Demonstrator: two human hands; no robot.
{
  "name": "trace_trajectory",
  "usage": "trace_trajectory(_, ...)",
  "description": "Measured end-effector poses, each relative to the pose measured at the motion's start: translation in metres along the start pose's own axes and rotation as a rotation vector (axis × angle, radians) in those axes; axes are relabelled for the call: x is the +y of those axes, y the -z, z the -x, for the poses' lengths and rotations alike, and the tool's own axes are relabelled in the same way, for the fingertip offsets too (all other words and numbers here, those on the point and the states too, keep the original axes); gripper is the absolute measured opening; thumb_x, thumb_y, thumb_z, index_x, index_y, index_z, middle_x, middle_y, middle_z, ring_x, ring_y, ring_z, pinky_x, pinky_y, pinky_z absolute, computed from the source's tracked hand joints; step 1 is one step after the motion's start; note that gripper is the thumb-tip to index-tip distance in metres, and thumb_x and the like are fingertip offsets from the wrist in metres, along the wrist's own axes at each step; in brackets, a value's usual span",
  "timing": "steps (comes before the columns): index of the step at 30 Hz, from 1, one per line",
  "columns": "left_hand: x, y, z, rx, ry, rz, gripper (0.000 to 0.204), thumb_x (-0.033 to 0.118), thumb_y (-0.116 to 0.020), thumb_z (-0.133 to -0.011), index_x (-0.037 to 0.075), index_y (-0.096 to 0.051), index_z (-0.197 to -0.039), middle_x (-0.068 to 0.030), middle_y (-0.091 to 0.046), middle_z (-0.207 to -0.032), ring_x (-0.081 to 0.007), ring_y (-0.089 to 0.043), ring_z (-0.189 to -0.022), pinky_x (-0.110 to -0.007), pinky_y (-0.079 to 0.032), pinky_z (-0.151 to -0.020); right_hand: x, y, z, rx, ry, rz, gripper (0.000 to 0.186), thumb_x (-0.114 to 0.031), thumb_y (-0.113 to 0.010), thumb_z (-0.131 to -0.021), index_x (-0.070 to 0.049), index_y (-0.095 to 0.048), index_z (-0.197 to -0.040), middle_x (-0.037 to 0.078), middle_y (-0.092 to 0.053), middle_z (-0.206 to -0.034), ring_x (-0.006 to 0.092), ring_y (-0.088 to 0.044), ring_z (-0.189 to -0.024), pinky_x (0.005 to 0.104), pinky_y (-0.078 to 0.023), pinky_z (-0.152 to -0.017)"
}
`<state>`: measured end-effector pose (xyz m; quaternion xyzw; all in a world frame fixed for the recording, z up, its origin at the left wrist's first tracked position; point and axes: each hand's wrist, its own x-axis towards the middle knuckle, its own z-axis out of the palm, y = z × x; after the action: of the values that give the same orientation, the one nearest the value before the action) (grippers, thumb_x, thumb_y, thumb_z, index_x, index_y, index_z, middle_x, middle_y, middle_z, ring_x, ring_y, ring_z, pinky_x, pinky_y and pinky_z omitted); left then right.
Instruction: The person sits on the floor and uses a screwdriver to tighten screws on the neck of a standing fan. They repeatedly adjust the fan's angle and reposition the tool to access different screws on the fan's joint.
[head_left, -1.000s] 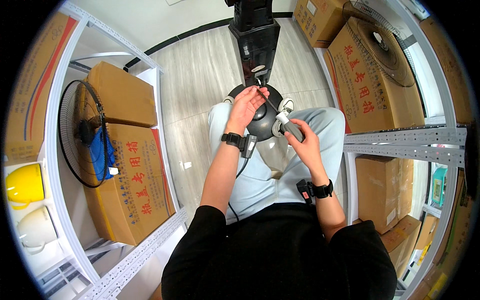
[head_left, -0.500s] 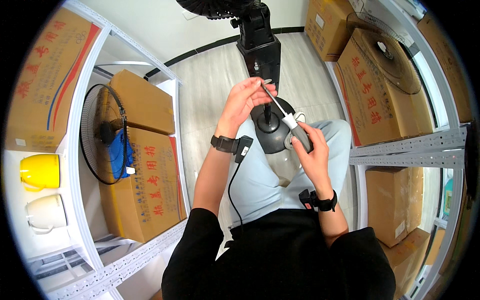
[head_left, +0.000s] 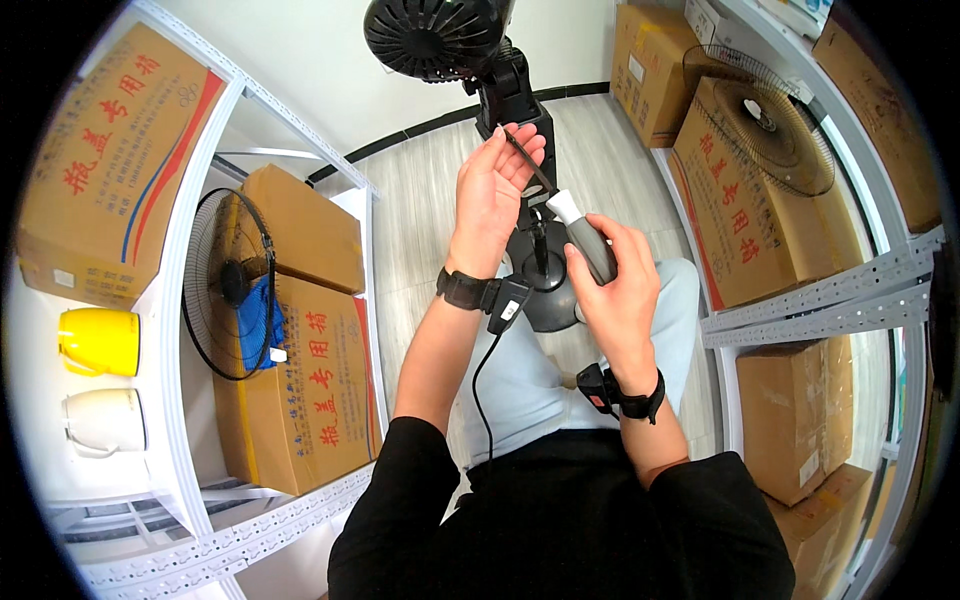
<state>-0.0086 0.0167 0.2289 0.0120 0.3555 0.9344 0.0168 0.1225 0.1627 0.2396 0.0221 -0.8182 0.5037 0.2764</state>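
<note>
My right hand (head_left: 620,295) grips the grey handle of a screwdriver (head_left: 590,245) with a white collar, its metal shaft slanting up and leftward. My left hand (head_left: 485,195) is palm up, thumb and forefinger pinched at the shaft's tip, the other fingers loosely curled; whether a small piece is there too is too small to tell. Behind my hands stands a black floor fan: its motor head (head_left: 435,35) on a jointed column (head_left: 508,85), with a round base (head_left: 550,305) near my legs. Black straps with small devices and a cable are on my wrists.
Metal shelving (head_left: 215,515) on both sides holds cardboard boxes (head_left: 295,440). At left are a fan grille (head_left: 190,285), a blue cloth (head_left: 258,330), a yellow mug (head_left: 100,340) and a white one (head_left: 105,420); another grille (head_left: 760,115) rests at right. A wall is behind the fan.
Both hands have risen in the view, the screwdriver still between them. The scene has shifted downward, bringing the fan's head into sight.
</note>
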Motion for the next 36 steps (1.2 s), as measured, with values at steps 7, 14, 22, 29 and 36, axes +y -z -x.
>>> trace_trajectory(7, -0.002, -0.004, -0.004, 0.056, -0.002, 0.041, 0.027, 0.017, -0.051, -0.097, -0.006, -0.054, -0.112, -0.02, -0.062, -0.112, -0.0283, -0.063, -0.104, -0.037, -0.053, -0.091, -0.014, -0.008, -0.004, 0.037, -0.002, -0.004, 0.033, -0.013, -0.071, -0.076, -0.007, -0.062, -0.107, 0.012, -0.061, -0.097, 0.0299, -0.065, -0.081, 0.0373, -0.053, -0.07)
trace_trajectory(14, 0.009, 0.009, 0.001, -0.167, 0.144, 0.069, 0.031, 0.008, -0.051, -0.095, -0.006, -0.05, -0.122, -0.0188, -0.061, -0.118, -0.0275, -0.061, -0.108, -0.039, -0.051, -0.094, -0.028, -0.015, -0.016, 0.009, -0.06, 0.023, 0.032, -0.019, -0.067, -0.082, -0.002, -0.06, -0.108, 0.017, -0.064, -0.091, 0.0343, -0.065, -0.076, 0.0406, -0.053, -0.07)
trace_trajectory(22, 0.01, 0.024, -0.002, -0.185, 0.163, -0.037, 0.027, 0.008, -0.053, -0.094, -0.002, -0.054, -0.12, -0.015, -0.065, -0.11, -0.0243, -0.064, -0.102, -0.034, -0.054, -0.087, -0.034, -0.011, -0.013, -0.104, -0.077, -0.028, 0.037, -0.018, -0.067, -0.084, -0.002, -0.057, -0.116, 0.018, -0.064, -0.097, 0.0293, -0.063, -0.081, 0.0364, -0.051, -0.071)
trace_trajectory(29, 0.006, 0.018, -0.001, -0.172, 0.164, -0.033, 0.027, 0.013, -0.058, -0.094, 0.0, -0.055, -0.117, -0.0133, -0.065, -0.106, -0.0215, -0.065, -0.1, -0.03, -0.055, -0.08, -0.028, -0.014, -0.008, -0.014, 0.008, 0.036, 0.035, -0.016, -0.062, -0.086, -0.003, -0.053, -0.118, 0.019, -0.06, -0.099, 0.0353, -0.064, -0.081, 0.0432, -0.052, -0.069)
trace_trajectory(36, 0.012, 0.016, -0.002, -0.19, 0.141, -0.089, 0.027, 0.016, -0.059, -0.093, 0.0, -0.056, -0.116, -0.0123, -0.065, -0.106, -0.0212, -0.064, -0.098, -0.031, -0.055, -0.078, -0.039, -0.003, -0.014, -0.197, -0.251, -0.101, 0.039, -0.016, -0.065, -0.085, -0.002, -0.052, -0.119, 0.02, -0.061, -0.105, 0.0322, -0.065, -0.083, 0.0399, -0.052, -0.068)
